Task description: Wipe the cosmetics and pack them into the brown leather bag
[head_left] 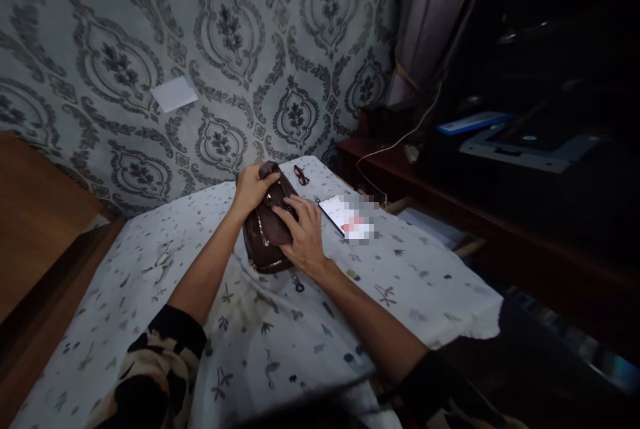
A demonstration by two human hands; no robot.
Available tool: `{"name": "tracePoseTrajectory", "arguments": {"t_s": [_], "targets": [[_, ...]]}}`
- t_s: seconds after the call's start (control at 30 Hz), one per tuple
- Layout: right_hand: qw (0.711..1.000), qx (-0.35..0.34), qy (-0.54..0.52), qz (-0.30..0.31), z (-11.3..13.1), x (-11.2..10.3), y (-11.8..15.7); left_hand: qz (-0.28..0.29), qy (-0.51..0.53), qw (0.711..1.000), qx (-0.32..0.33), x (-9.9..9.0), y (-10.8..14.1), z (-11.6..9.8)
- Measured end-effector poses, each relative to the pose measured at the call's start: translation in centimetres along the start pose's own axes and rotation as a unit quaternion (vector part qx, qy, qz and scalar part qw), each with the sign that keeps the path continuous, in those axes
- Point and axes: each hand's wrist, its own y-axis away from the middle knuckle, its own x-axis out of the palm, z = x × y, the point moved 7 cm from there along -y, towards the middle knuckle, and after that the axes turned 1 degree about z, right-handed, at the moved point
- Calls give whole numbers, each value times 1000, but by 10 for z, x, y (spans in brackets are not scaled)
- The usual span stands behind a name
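Note:
A dark brown leather bag (269,249) with light metal zippers lies on the cloth-covered surface in front of me. My left hand (251,190) is closed on the bag's far left edge, its thumb over the top near a strap. From the right, my right hand (303,230) grips the bag's side, with thumb and fingers bent over its front near a zipper. The far part of the bag is partly hidden by my hands. To the right of my right hand lies a phone (340,215) with a lit screen, partly pixelated.
White patterned cloth (280,349) covers the surface. Red-framed glasses (301,175) lie beyond the phone. At right, a white cable (400,139) runs over a dark red ledge (373,152). A wooden panel (40,215) stands left, and patterned wallpaper (225,35) is behind.

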Motion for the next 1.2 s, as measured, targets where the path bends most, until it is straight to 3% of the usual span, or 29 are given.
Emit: {"name": "tracePoseTrajectory", "arguments": {"t_s": [0.1, 0.53, 0.67, 0.87, 1.2], "targets": [[1000, 3, -6, 7, 0, 1, -1, -8, 33, 999, -12, -1, 2, 1], [999, 21, -23, 16, -1, 0, -1, 52, 71, 996, 4, 1, 8, -4], [999, 4, -31, -10, 0, -3, -1, 88, 45, 995, 19, -13, 5, 4], [998, -9, -59, -37, 0, -6, -1, 60, -54, 997, -6, -51, 14, 27], [992, -14, -116, -49, -4, -8, 0, 39, -40, 998, -7, -49, 25, 28]]}}
